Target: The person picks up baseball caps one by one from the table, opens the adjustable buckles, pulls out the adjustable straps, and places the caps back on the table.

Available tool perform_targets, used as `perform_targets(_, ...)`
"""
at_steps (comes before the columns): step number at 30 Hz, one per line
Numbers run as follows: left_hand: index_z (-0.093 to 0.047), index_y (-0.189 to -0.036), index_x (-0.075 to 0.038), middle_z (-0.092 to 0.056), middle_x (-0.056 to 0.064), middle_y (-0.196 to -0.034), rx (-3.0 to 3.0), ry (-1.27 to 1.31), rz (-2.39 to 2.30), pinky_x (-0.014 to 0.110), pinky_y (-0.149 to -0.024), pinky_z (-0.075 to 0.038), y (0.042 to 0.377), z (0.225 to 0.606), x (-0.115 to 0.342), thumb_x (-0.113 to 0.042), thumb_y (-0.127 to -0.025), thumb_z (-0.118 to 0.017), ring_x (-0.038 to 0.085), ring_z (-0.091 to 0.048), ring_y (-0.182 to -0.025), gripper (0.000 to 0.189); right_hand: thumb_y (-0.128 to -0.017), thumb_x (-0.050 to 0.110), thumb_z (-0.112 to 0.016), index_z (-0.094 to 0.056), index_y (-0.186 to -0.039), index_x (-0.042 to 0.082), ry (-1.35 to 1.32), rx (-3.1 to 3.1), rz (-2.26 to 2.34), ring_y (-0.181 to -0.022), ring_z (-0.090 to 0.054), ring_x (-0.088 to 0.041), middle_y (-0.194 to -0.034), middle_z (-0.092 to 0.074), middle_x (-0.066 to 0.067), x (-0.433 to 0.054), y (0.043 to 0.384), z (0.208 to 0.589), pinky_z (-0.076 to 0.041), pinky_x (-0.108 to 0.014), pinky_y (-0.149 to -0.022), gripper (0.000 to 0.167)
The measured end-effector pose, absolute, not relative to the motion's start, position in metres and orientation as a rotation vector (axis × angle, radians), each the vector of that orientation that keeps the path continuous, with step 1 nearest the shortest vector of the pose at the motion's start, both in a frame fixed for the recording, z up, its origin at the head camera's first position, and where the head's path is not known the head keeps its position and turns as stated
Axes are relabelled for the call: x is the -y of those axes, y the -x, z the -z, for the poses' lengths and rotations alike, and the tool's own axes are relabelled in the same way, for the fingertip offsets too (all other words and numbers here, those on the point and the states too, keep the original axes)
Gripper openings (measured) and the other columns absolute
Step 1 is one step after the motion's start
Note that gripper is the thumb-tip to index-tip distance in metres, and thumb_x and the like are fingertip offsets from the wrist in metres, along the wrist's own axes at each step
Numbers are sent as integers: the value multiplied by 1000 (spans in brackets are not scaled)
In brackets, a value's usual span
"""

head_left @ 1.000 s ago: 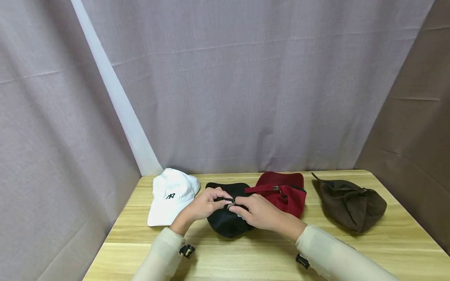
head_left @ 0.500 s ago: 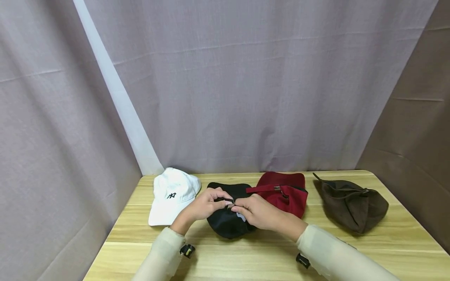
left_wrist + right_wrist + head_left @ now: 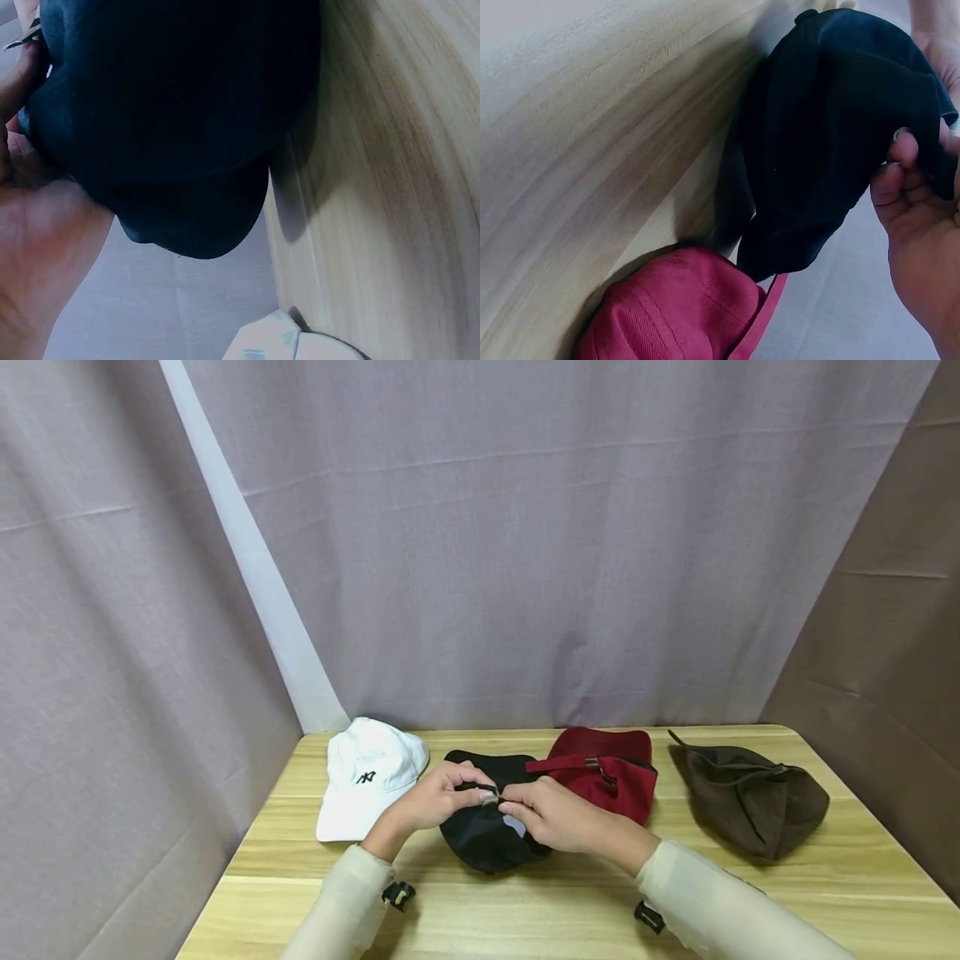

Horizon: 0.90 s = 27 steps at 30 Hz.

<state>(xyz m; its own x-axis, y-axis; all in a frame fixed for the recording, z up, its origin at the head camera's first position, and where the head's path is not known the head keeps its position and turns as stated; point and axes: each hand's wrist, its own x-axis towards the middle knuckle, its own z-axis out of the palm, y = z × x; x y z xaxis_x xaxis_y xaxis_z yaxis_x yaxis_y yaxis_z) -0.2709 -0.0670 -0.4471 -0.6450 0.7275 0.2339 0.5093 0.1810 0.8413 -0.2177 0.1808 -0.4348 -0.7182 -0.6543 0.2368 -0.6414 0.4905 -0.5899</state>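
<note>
A black baseball cap (image 3: 483, 847) lies in the middle of the table with its brim pointing away from me. At its back opening my left hand (image 3: 438, 795) pinches the strap between thumb and fingers. Close to that thumb, the left wrist view shows a small metal buckle (image 3: 27, 37). My right hand (image 3: 551, 812) pinches the strap from the other side, fingertips almost meeting the left ones. In the right wrist view its fingers curl on the edge of the black cap (image 3: 817, 142). The fingers hide how strap and buckle are joined.
A white cap (image 3: 375, 768) with a dark logo sits left of the black one. To the right lies a red cap (image 3: 618, 785) with its strap sticking out, then a brown cap (image 3: 753, 797). Grey curtains (image 3: 525, 568) stand behind the wooden table (image 3: 525, 918).
Both hands keep their hold at the back of the black cap. The right fingertips have shifted very slightly right, and more of a light patch in the cap shows.
</note>
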Motion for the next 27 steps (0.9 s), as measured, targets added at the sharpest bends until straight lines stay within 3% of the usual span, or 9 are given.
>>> perform_targets(7,-80,-112,-2,-75,19,-104,-2190,-1158,-1523,25,-89,-51,271,446,67,-7,-102,-68,4,-60,-97,16,-110,14,-58,-59,-90,10,1167,-2668,1069,-58,-38,5,-69,-40,14,-182,217,434,-34,-15,-55,21)
perform_targets(13,-78,-113,0,-74,18,-107,-2176,-1132,-1539,25,-91,-51,271,446,69,-8,-103,-66,4,-60,-99,18,-111,11,-55,-63,-100,15,1164,-2665,1046,-56,-38,5,-71,-44,14,-185,217,433,-35,-15,-55,14)
perform_targets(18,-73,-115,8,-71,20,-112,-2129,-1082,-1629,21,-91,-53,270,449,72,2,-102,-59,0,-62,-102,20,-109,4,-53,-70,-121,20,1160,-2677,1064,-55,-37,5,-71,-51,12,-191,216,434,-39,-16,-56,26)
perform_targets(23,-72,-116,12,-70,30,-114,-2133,-1090,-1684,19,-90,-54,270,450,71,2,-102,-60,0,-64,-102,21,-111,9,-54,-70,-121,20,1168,-2699,1096,-65,-47,4,-86,-69,3,-190,215,435,-47,-18,-63,22)
perform_targets(27,-75,-116,9,-71,29,-111,-2175,-1106,-1676,20,-88,-53,269,451,74,2,-100,-64,0,-63,-99,21,-111,17,-56,-71,-117,18,1140,-2706,1127,-69,-50,3,-88,-69,3,-190,213,437,-48,-19,-64,16)
